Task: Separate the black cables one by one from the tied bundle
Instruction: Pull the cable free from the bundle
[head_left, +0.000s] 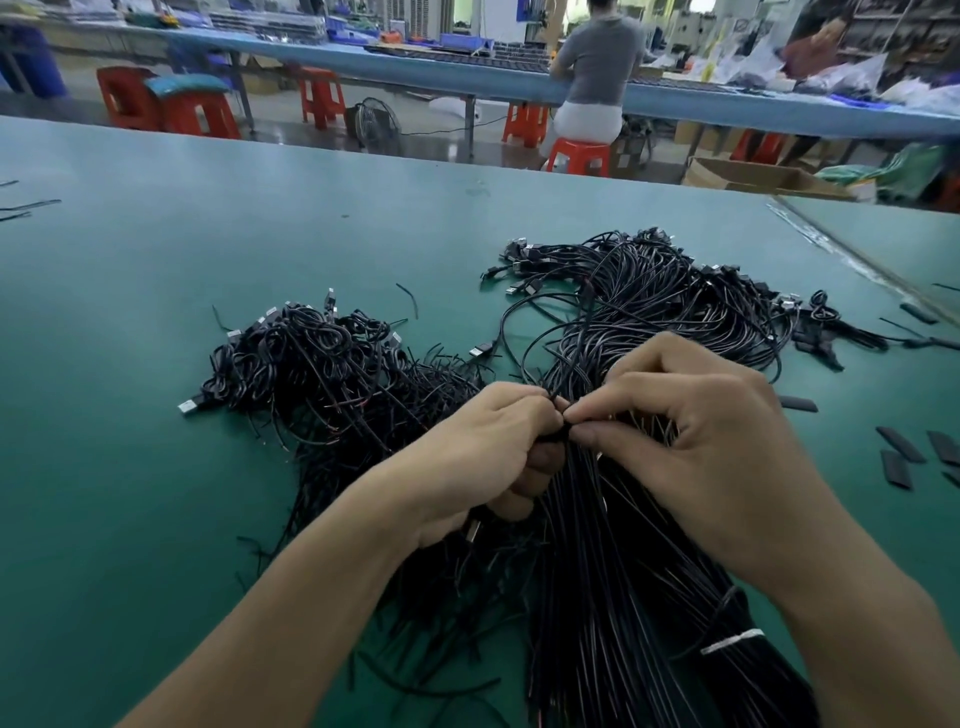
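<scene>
Pinching one black cable out of the tied bundle: left hand and right hand met over its middle, fingers of both clamped on that strand where it left the pack. Left also gripped neighbouring strands, I'd guess so only one came free. Bundle lay along the green surface, white tie on it by my right wrist. Loose pile sat just left, touching it. Tangled USB ends beyond looked the likely snag. Black sleeve bits lay right.

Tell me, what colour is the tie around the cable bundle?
The tie is white; head view.
</scene>
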